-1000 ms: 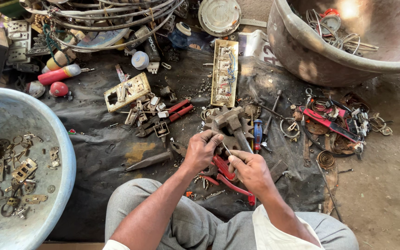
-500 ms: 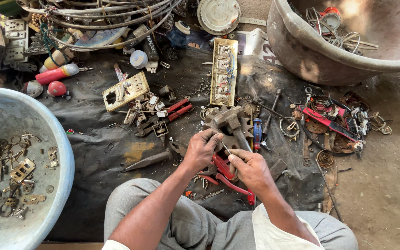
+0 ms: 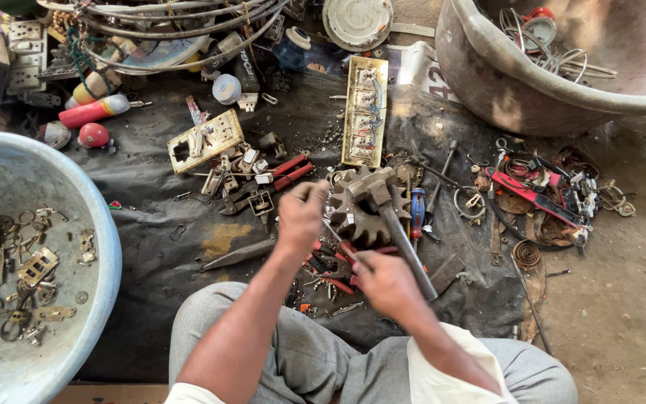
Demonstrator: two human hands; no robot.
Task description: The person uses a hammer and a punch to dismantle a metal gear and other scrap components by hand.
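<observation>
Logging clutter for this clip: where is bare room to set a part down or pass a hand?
Bare sheet lies between the blue basin and the left hand. Bare dirt lies right of the red tool pile. It is crowded around the gear and hammer, and along the top among cables.

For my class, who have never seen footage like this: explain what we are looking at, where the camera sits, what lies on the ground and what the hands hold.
The camera is worn on a person's head and looks down at their own lap and two bare hands. The person sits at a black sheet spread on the dirt. The right hand grips a hammer by its handle, its head over a gear. The left hand pinches something small and thin; it is too blurred to name. Around lie red pliers, a long switch board, wires and scrap. A blue basin on the left holds small metal parts.
</observation>
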